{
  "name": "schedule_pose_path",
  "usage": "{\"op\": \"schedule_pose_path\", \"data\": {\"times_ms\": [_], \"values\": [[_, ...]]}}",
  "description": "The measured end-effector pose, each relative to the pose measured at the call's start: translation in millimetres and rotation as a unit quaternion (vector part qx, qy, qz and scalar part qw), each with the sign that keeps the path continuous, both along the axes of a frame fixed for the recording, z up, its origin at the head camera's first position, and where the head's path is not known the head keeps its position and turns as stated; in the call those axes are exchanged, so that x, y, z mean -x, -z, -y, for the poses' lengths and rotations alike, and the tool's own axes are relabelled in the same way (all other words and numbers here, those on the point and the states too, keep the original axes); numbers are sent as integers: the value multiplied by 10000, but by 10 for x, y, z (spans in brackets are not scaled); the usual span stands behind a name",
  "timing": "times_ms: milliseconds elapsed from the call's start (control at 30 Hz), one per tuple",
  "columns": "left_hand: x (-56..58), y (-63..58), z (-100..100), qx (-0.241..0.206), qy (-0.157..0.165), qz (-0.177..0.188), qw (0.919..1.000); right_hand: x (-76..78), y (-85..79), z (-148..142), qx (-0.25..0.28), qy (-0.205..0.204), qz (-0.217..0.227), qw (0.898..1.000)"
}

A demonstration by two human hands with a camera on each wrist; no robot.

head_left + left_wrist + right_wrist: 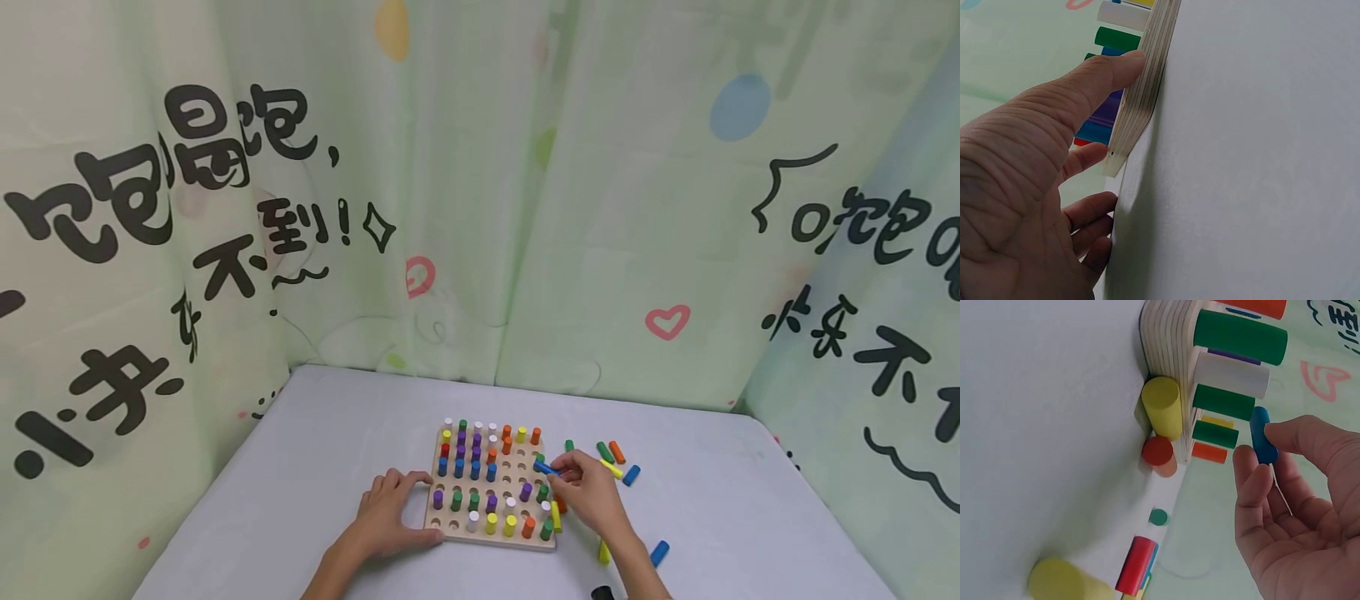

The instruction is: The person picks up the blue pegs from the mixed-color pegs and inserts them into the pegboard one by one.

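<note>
A wooden pegboard (pixel 495 537) lies on the table, with pegs of several colours standing in many of its holes. My left hand (pixel 387 514) rests at its left side; the thumb and index finger touch the board's edge, while the other fingers hang off it, loosely bent. Over the board's right side, my right hand (pixel 592 490) pinches a blue peg (pixel 1262 439) between thumb and fingers. In the right wrist view that peg is tilted and close to the standing green pegs (pixel 1224 401). Some holes in the board's middle rows hold no pegs.
Loose pegs lie to the board's right: a yellow peg (pixel 556 517) beside its edge, an orange peg (pixel 617 452), a blue peg (pixel 632 475) and several more. A black object (pixel 602 592) shows at the bottom edge. Printed curtains (pixel 480 208) stand behind the white table (pixel 337 442).
</note>
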State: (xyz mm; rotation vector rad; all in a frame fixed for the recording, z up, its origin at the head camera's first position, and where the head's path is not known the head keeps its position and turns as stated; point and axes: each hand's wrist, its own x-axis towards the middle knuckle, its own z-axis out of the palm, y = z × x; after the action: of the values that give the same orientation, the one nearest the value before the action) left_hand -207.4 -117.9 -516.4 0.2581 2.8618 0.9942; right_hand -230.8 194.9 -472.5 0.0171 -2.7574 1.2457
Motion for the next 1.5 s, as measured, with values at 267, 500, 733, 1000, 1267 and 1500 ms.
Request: {"op": "schedule_pose_path", "data": {"times_ms": [267,500,733,1000,1267,1500], "values": [[-6,1,7,-12,12,-10,10000,3,0,99,141,-305,-165,9993],[-3,-8,4,-1,24,-9,10000,33,18,175,83,-432,-236,9988],[-9,-23,8,-9,39,26,10000,81,42,255,159,-527,-133,9984],[-2,-11,5,0,32,55,10000,85,42,331,200,-698,-195,9972],[-2,-3,4,-22,39,22,10000,90,30,388,150,-759,-108,9969],[3,-1,1,16,31,21,10000,91,6,423,86,-865,-8,9962]]}}
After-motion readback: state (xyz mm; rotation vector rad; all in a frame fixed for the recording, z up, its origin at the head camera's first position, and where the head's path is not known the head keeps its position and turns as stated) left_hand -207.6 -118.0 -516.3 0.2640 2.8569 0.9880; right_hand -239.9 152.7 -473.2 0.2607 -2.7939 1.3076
